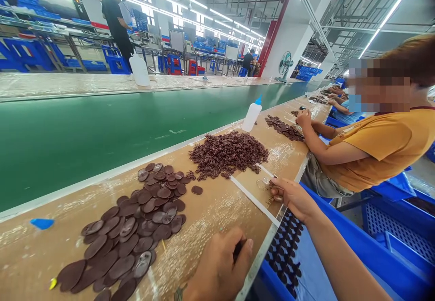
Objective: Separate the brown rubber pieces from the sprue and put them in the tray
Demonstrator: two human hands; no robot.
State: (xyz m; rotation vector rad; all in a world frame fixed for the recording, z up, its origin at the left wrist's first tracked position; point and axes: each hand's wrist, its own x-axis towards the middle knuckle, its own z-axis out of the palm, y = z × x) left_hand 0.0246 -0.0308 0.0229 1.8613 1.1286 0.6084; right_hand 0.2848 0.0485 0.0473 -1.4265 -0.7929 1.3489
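My left hand (222,260) rests at the table's near edge, right of the pile of flat brown oval pieces (136,228). Its thumb and fingers curl towards each other; what they hold, if anything, is hidden. Farther right, my right hand (294,197) is closed at the table edge, its fingertips on something small, too small to name, beside thin clear rings (263,183). Between and beyond the hands lies a heap of small dark brown pieces (229,154). One brown oval (196,190) sits apart from the pile.
A white bottle with a blue tip (252,114) stands behind the heap. Beyond runs a green conveyor belt (102,129). A blue bin (336,228) with rows of brown ovals (285,251) sits below the edge. A person in a yellow shirt (384,147) works at right.
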